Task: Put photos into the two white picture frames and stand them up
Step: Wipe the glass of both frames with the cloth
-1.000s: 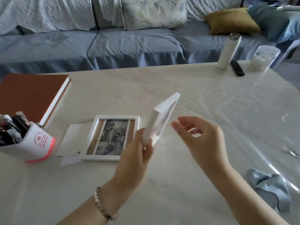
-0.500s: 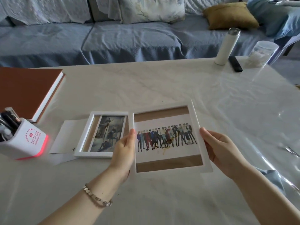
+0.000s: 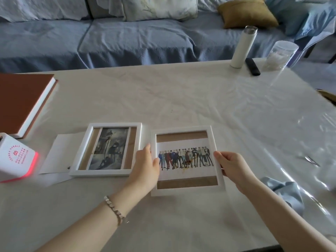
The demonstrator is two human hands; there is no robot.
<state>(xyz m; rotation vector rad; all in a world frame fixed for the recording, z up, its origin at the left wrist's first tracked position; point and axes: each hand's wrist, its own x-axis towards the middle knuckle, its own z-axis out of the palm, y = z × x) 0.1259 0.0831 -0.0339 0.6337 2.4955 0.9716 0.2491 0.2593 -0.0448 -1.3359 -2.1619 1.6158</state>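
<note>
Two white picture frames are near the table's front. The one on the right faces up and shows a photo of a row of standing figures behind its glass. My left hand grips its left edge, thumb on the front. Its right edge is gripped by my right hand. The other frame lies flat to the left, face up, with a dark photo inside. Neither frame stands upright.
White paper sheets lie under the left frame. A white pen holder and a brown book sit far left. A white bottle, black remote and clear jar stand at the back right. A blue cloth lies beside my right forearm.
The right frame was held edge-on by my left hand alone; it has been turned face up and my right hand has taken its right edge. It now sits lower, beside the other frame.
</note>
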